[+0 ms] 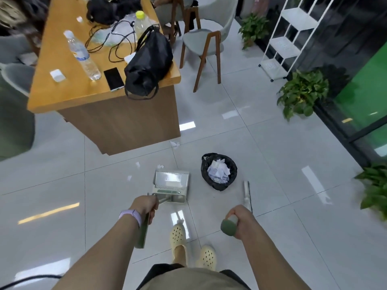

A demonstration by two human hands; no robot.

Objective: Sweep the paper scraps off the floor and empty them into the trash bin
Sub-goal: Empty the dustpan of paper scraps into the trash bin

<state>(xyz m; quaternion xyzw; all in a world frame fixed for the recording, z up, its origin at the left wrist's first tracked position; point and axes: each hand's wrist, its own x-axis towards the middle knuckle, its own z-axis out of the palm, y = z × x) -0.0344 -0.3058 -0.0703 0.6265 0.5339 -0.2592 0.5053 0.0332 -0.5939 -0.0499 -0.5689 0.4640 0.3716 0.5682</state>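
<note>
The long green-and-metal dustpan handle (144, 222) is gripped by the left hand (144, 204), fingers curled round it, so the beige plastic dustpan (170, 186) is kept flat on the glossy grey tiled floor (272, 227), mouth pointed toward the desk, probably so scraps can be pushed straight in. The green-capped broom handle (229, 225) is wrapped tight by the right hand (243, 220), and the slim pale broom head (247, 191) is set down just beside the black-bagged round trash bin (218, 171), which is already holding a heap of torn white paper. The bin is parked right next to the pan, handy for tipping. A few white paper scraps (174, 144) are left on the tiles near the corner of the wooden desk (125, 122), with smaller bits closer to the pan, so more sweeping is likely needed. The pan looks empty, though glare makes that hard to call. The broom bristles can't really be made out, most of both handles is hidden by hands and arms, and the green potted plant (303, 93) at the right is blurred.
</note>
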